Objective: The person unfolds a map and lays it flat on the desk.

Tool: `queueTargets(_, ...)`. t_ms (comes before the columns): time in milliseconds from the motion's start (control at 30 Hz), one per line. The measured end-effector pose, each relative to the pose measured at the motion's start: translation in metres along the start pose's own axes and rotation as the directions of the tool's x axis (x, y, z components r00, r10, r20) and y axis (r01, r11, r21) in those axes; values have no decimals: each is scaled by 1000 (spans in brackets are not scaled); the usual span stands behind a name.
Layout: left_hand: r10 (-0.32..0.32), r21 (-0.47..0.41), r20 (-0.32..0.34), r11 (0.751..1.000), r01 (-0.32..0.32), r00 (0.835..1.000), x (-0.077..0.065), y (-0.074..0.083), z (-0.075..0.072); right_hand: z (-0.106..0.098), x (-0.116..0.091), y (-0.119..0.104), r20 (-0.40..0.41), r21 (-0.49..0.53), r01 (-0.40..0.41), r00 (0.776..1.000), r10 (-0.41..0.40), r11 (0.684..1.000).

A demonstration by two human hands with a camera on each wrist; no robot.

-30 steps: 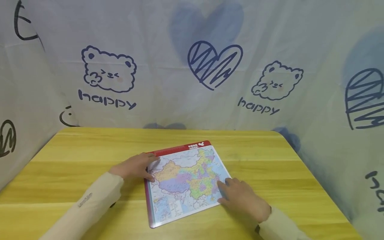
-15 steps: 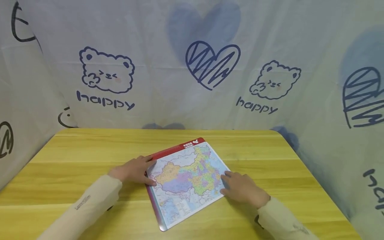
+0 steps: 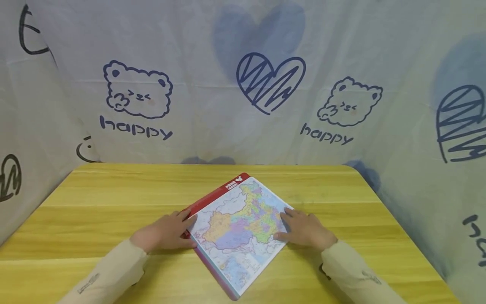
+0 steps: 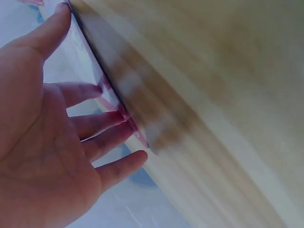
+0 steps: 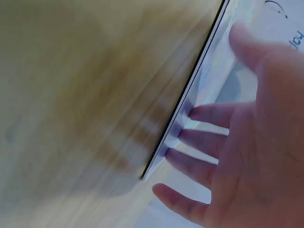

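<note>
A flat map board (image 3: 235,223) with a red header strip and a coloured map lies turned at an angle on the table, one corner toward me. My left hand (image 3: 165,231) touches its left corner, fingers spread and fingertips on the surface. At the opposite side, my right hand (image 3: 305,228) rests its fingertips on the right corner. The left wrist view has the fingers (image 4: 111,118) extended at the board's red edge (image 4: 137,133). In the right wrist view, the fingers (image 5: 190,164) lie nearly straight along the board's thin pale edge (image 5: 178,111), with the little finger beyond it.
The yellow wood-grain table (image 3: 114,190) runs back to a pale cloth backdrop (image 3: 205,105) printed with hearts, bears and "happy". More of the cloth hangs at the left and right sides. The table's rounded far corners show.
The map board has turned counterclockwise on the table, its near corner swinging right. My left hand has come slightly nearer to me, while my right hand has moved a little farther away.
</note>
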State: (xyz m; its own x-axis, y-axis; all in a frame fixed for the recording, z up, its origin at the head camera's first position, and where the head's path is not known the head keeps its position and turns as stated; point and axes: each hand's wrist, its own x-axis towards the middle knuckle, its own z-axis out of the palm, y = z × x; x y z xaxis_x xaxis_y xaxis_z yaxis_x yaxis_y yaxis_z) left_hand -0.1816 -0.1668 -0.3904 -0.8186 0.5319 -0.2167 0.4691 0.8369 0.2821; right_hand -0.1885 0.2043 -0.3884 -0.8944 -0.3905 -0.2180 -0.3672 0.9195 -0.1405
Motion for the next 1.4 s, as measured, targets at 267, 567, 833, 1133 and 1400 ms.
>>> queueTargets(267, 66, 19, -49, 998, -65, 997, -10, 4, 4, 3, 15, 14, 14, 36, 52, 999, -52, 998)
queueTargets(567, 61, 61, -60, 997, -57, 996, -19, 17, 9, -4, 28, 23, 23, 69, 34, 999, -36, 997)
queueTargets(833, 81, -7, -59, 997, -82, 995, -23, 17, 12, -5, 39, 28, -34, 83, -1, 999, 4, 997)
queueTargets(1133, 173, -29, -100, 984, -177, 980, -21, 14, 7, -4, 53, 25, -52, 8, 0, 999, 1, 1000)
queueTargets(1400, 179, -39, -78, 982, -183, 981, -27, 18, 9, -3, 59, 20, -55, -32, 57, 997, -58, 998)
